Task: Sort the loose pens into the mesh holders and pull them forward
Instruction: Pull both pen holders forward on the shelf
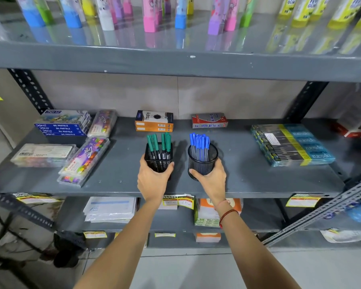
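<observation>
Two black mesh holders stand on the grey middle shelf (248, 180). The left holder (158, 157) is squarish and holds several green-capped pens (158, 142), upright. The right holder (202, 161) is round and holds several blue-capped pens (199, 142). My left hand (152, 180) wraps around the front and sides of the left holder. My right hand (212, 180) grips the lower front of the round holder, thumb on its left side. Both holders sit near the middle of the shelf's depth, a hand's length from the front edge. No loose pens are visible on the shelf.
Behind the holders lie an orange box (154, 122) and a red box (209, 120). Pastel boxes (63, 126) and crayon cases (83, 161) fill the left side; a stack of teal packs (290, 144) lies at right. The upper shelf carries coloured tubes; paper goods sit below.
</observation>
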### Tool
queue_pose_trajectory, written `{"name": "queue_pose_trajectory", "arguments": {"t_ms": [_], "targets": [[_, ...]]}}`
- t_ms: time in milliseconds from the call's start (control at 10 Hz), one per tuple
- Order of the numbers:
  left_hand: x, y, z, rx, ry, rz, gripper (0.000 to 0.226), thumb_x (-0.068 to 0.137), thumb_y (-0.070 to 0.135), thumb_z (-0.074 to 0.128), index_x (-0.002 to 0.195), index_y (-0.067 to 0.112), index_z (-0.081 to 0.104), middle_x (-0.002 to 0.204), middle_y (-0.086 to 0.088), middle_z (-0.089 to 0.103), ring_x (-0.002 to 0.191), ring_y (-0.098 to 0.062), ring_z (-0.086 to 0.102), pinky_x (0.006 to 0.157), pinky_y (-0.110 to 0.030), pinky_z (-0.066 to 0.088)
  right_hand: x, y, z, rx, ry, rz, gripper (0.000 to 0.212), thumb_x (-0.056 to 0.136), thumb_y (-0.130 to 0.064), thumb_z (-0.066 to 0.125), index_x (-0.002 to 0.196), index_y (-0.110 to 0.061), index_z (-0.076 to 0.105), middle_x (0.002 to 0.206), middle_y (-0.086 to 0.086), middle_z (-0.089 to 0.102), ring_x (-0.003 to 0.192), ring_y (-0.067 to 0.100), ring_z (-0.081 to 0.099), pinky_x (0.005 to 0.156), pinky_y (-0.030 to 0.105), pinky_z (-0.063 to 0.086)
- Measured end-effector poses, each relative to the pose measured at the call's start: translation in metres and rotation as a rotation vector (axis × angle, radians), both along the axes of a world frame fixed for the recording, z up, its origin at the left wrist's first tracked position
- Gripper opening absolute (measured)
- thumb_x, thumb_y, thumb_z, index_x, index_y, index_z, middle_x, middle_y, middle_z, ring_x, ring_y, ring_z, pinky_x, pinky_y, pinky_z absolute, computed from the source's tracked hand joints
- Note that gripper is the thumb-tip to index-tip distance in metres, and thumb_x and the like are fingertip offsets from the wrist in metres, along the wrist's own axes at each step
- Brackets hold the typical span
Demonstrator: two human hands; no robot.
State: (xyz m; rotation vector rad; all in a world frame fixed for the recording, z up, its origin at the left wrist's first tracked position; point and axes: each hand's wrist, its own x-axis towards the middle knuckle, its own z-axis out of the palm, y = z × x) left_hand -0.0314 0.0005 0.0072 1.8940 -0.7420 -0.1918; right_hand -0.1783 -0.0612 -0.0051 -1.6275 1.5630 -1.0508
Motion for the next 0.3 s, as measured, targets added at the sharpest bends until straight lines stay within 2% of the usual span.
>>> {"name": "queue_pose_trajectory", "arguments": {"t_ms": [200, 300], "targets": [[0.0002, 0.0024, 0.0008, -0.015, 0.040, -0.048, 0.078, 0.063, 0.045, 0.081, 0.125, 0.015, 0.046, 0.109, -0.004, 0.064, 0.100, -0.026, 0.060, 0.080, -0.043, 0.052, -0.0006, 0.0003, 0.0018, 0.040, 0.000, 0.013, 0.078, 0.060, -0.033, 0.086, 0.123, -0.012, 0.046, 0.124, 0.009, 0.059, 0.116, 0.025, 0.055, 0.100, 0.038, 0.047], [0.0030, 0.0025, -0.0006, -0.035, 0.081, -0.115, 0.088, 0.061, 0.048, 0.081, 0.131, 0.014, 0.041, 0.121, -0.005, 0.058, 0.113, -0.024, 0.053, 0.090, -0.043, 0.047, -0.0032, 0.0046, 0.0000, 0.040, 0.008, 0.028, 0.095, 0.057, -0.044, 0.085, 0.133, -0.013, 0.038, 0.133, 0.009, 0.052, 0.126, 0.026, 0.046, 0.106, 0.046, 0.043]]}}
